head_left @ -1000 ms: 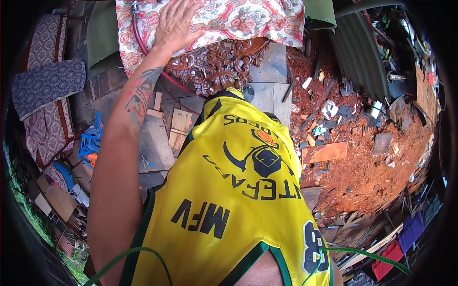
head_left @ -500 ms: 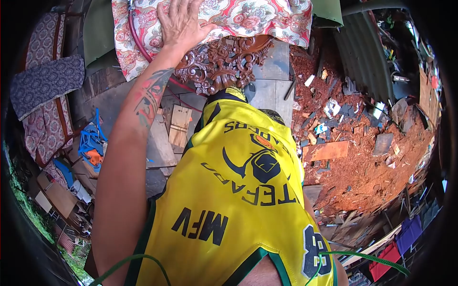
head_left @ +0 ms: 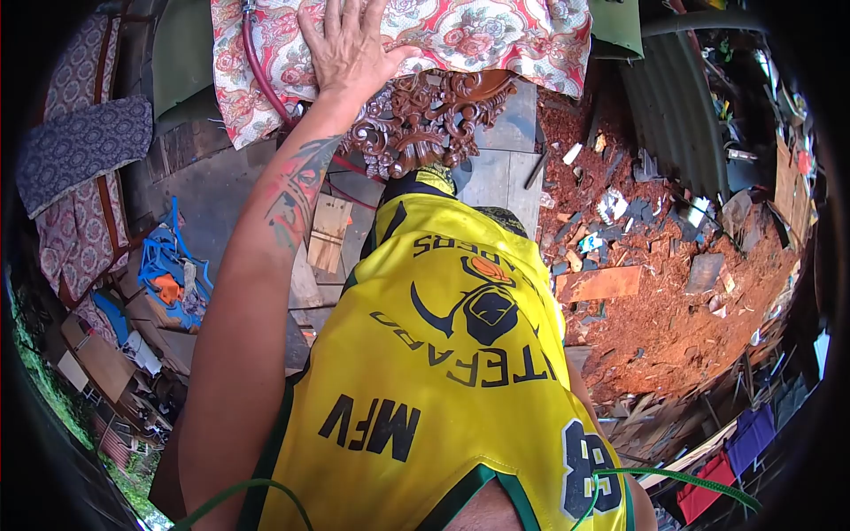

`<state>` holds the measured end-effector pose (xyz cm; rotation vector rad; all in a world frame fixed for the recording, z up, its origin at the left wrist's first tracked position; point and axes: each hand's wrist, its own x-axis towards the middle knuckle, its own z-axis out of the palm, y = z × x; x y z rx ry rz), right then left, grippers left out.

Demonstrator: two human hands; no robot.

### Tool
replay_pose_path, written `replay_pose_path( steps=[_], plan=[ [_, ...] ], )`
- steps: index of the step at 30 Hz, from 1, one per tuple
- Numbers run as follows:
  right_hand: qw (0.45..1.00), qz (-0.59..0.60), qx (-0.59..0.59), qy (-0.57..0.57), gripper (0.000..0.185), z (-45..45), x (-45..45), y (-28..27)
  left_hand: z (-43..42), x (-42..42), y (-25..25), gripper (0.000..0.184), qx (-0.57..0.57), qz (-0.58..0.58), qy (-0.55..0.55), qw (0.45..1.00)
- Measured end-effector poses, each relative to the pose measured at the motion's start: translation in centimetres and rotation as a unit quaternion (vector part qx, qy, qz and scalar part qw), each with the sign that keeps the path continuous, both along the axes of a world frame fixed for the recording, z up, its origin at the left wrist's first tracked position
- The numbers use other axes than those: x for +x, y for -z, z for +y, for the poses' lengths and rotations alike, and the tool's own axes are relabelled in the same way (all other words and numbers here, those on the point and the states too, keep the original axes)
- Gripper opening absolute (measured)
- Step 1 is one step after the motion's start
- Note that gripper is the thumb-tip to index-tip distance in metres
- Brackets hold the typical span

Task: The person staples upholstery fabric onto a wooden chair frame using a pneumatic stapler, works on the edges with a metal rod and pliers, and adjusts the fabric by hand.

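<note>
My left hand (head_left: 354, 55) lies flat on a floral fabric (head_left: 478, 40) of red, cream and grey, its fingers spread and the tips near the top edge of the view. Below the fabric's edge, carved dark-brown wood scrollwork (head_left: 425, 124) sticks out, close to my wrist. A dark red hose (head_left: 254, 66) with a metal fitting runs over the fabric to the left of my hand. My right hand is out of view; only a bit of that arm shows beside my yellow jersey (head_left: 443, 354).
Reddish sawdust (head_left: 664, 327) with scattered scraps covers the ground at right, near a corrugated sheet (head_left: 677, 115). At left are patterned upholstered pieces (head_left: 84, 155) and a tangle of blue straps (head_left: 173, 270). A small wooden slat piece (head_left: 329, 232) lies on the floor boards.
My left hand and forearm have shifted slightly right in the view, the hand still flat on the fabric. The surroundings have shifted a little as the camera moved.
</note>
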<state>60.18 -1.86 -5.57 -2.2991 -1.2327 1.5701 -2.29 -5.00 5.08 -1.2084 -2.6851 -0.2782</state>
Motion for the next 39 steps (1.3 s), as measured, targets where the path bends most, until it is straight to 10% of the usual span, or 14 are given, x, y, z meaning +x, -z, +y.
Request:
replay_pose_path(
  steps=[39],
  plan=[
    [0.998, 0.015, -0.001, 0.056, 0.024, -0.2, 1.1, -2.7, -1.1, -1.8, 3.4, 0.105, 0.043, 0.114, 0.052, 0.991]
  ],
)
